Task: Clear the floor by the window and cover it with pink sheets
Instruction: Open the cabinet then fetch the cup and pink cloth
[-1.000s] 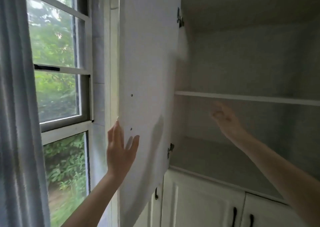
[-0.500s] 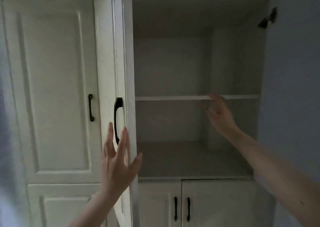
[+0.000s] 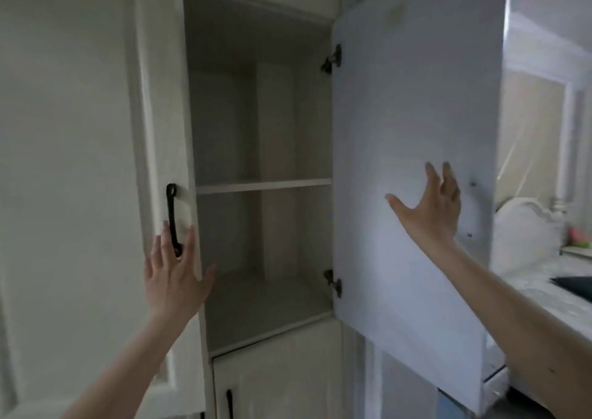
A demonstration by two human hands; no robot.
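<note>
Head view, nearest first: my left hand is raised with its fingers straight and spread, lying over the lower end of the black handle on the closed cupboard door. They grip nothing; whether they quite touch the handle I cannot tell. My right hand is also open, fingers splayed, palm toward the inner face of the swung-out door, at or just off its surface.

Between the two doors the open cupboard shows a bare floor, one shelf across the middle and bare space above it. Nothing lies on any surface I can see. The pink sheets are not in this view, nor is the floor by the window, so I judge I am looking for the sheets.

When I find them, I expect them to be light, soft and floppy, not fragile, and likely to slide off each other if folded in a stack. I would take such a stack from underneath with both hands flat, thumbs on top, rather than pinch a corner and let it unfold.

The open door should swing easily on its two dark hinges; a flat push on its face should close it.

Farther right, past the door's edge, a pale table carries a dark flat thing, with a white scalloped headboard shape behind.
</note>
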